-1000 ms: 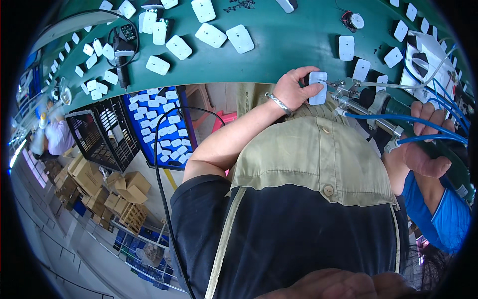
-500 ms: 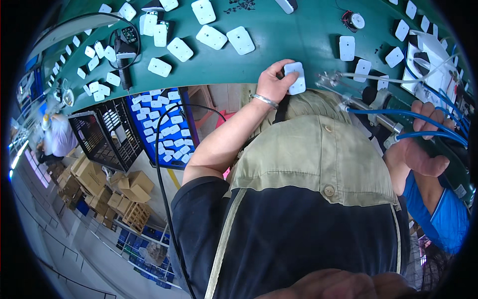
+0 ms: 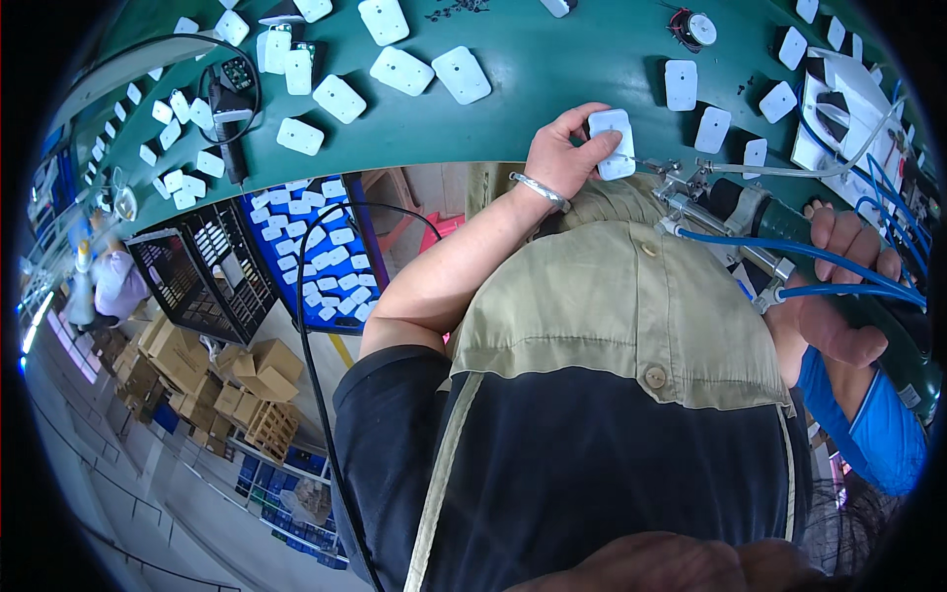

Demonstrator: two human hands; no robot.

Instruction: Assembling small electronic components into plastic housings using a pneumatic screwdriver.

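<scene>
My left hand pinches a white rounded plastic case near the table's front edge, thumb on its face and fingers behind it. A small hole shows on the case. My right hand wraps round a dark green power screwdriver with a metal nose and blue air hoses attached. Its thin tip points left and meets the right edge of the case, or lies just in front of it; I cannot tell which.
Several similar white cases lie spread on the green table. Dark screws and a small round wired part lie farther back. A black corded tool rests at left. Beyond the edge stand a blue tray of white pieces and a black crate.
My left hand has brought the white case right, to the screwdriver's tip; a gap showed between them before. The view has shifted slightly. Both hands keep their hold.
</scene>
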